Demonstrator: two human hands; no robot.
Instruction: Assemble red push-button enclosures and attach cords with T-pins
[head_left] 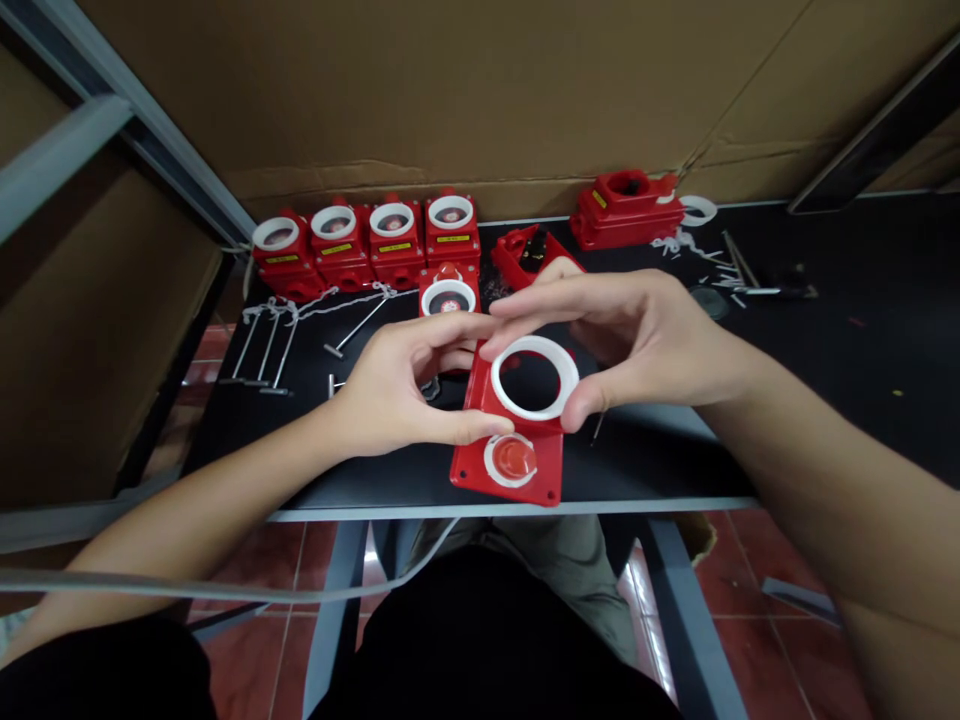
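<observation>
Near the table's front edge, a red cover point(545, 465) is held up and tilted, with a large round opening at its top and a translucent red button point(514, 458) in a white surround lower down. My left hand point(397, 385) grips its left side, thumb stretched over the front just above the button, other fingers partly hidden behind. A white ring point(570, 375) sits around the large opening. Curved over that ring is my right hand point(637, 330), thumb against its lower right and fingers at its upper left, closed on it.
Several red boxes point(285, 265) with white rings line the back left. An open red housing point(514, 262) and another red box point(619, 225) stand farther right. T-handled tools point(285, 350) on white cord lie left; small loose pieces point(724, 275) lie right. A pale cable point(315, 596) hangs in front.
</observation>
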